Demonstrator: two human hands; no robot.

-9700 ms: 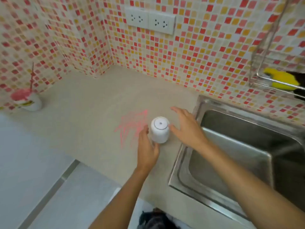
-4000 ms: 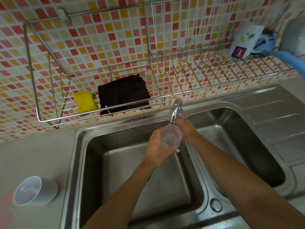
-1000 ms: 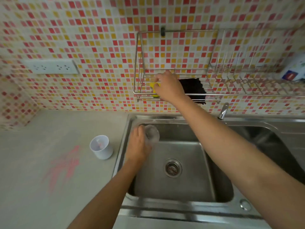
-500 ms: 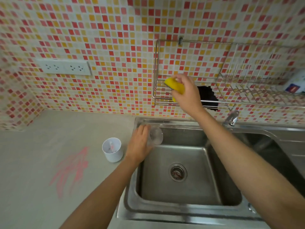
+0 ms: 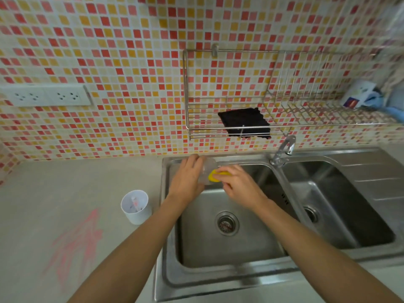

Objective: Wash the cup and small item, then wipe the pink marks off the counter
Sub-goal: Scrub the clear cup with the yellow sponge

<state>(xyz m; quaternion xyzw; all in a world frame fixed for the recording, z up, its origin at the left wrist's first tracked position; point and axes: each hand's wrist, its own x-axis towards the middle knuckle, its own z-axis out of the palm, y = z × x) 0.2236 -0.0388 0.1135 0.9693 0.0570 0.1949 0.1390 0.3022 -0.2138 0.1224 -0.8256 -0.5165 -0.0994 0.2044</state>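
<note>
The wall (image 5: 131, 51) is covered in little red, yellow and pink tiles. Below it is a pale worktop (image 5: 54, 189) with a steel sink (image 5: 218, 276) set into it. The sink has two bowls and a tap (image 5: 284, 149) between them. A wire rack (image 5: 273, 127) hangs on the wall, and a black cloth (image 5: 244, 122) lies in it. Pink marks (image 5: 74, 246) are scribbled on the worktop, near the left of the sink. A white cup (image 5: 136, 207) stands upright just beside the sink, with something small inside it. Over the left bowl, the left hand (image 5: 188, 178) is wrapped around a small clear cup (image 5: 208, 171). The right hand (image 5: 238, 186) pinches a yellow sponge (image 5: 215, 176) and presses it against the clear cup.
</note>
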